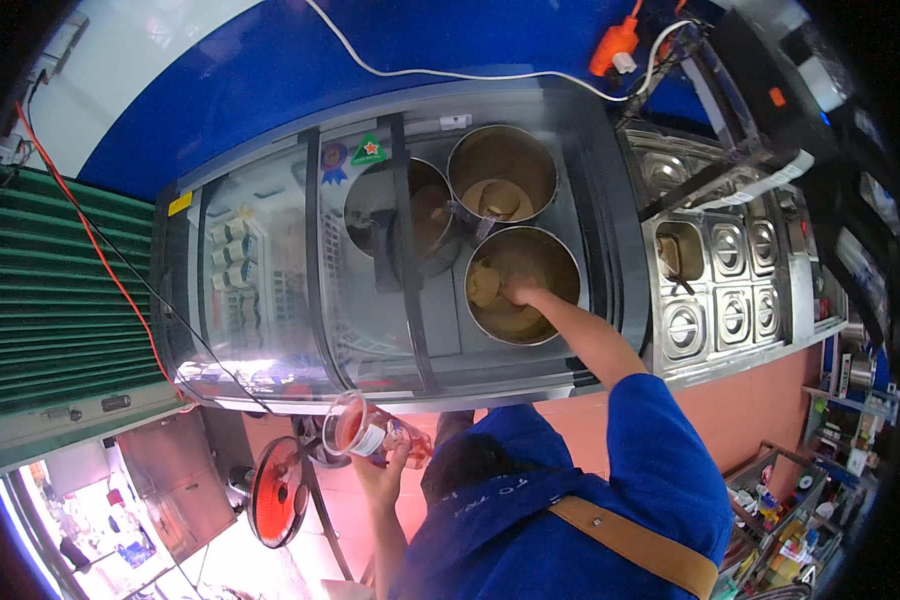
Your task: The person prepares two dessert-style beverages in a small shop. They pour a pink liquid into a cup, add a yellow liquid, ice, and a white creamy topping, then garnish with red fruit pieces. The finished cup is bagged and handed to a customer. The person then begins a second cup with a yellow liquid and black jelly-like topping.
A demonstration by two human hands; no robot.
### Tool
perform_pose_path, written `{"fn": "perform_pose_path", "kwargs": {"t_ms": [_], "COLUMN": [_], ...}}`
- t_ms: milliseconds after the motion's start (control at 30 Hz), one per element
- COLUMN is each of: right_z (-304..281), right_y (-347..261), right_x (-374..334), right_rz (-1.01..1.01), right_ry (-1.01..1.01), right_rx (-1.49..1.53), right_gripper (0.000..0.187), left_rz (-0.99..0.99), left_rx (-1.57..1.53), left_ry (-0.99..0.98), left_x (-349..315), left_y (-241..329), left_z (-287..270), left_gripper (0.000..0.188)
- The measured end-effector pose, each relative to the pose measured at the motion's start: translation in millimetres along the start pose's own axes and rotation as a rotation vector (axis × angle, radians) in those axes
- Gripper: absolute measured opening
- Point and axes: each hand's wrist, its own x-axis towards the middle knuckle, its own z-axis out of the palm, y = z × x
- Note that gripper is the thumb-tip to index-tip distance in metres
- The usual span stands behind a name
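My left hand [388, 468] is closed around a clear plastic cup [348, 424] in front of the chest freezer. The cup is tilted, has a white label and shows red contents. My right hand [520, 289] reaches down into the nearer right metal pot [574, 262], fingers closed. Beside its fingers lies the round, tan-coloured bowl of what looks like a ladle [483, 284]; its handle is hidden by the hand. Yellowish-brown liquid [518, 325] shows in this pot. The pot behind it [553, 165] holds another ladle [501, 200] in brownish contents.
A third pot [432, 210] stands partly under the freezer's sliding glass lid [365, 300]. Lidded steel containers [730, 250] sit to the right. A red fan [277, 492] stands at lower left. A white cable [450, 73] runs along the back.
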Motion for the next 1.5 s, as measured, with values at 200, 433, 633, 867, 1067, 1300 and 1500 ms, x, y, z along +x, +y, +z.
{"fn": "perform_pose_path", "kwargs": {"t_ms": [200,433,633,867,1067,1300,1500], "right_z": [-96,-104,-106,-192,-242,-263,-252], "right_y": [-20,-39,-34,-54,-70,-81,-87], "right_x": [-103,-158,-199,-313,-359,-366,-341], "right_rz": [0.252,0.226,0.331,0.150,0.015,-0.001,0.035], "right_ry": [-0.031,0.521,0.758,0.770,0.819,0.837,1.046], "right_rx": [0.648,0.437,0.695,1.636,1.704,1.678,1.229], "right_gripper": [0.033,0.039,0.033,0.018,0.017,0.017,0.022], "left_rz": [0.017,0.237,0.440,0.291,0.288,0.260,0.164], "left_rx": [-0.113,0.024,-0.129,-0.345,-0.378,-0.424,-0.185], "left_ry": [-0.203,-0.392,-0.593,-0.806,-0.912,-0.894,-0.925], "left_x": [34,78,94,114,128,127,128], "left_y": [12,12,69,87,96,95,81], "left_z": [-3,4,47,93,122,129,140], "left_gripper": [0.076,0.067,0.072,0.073,0.080,0.077,0.078]}}
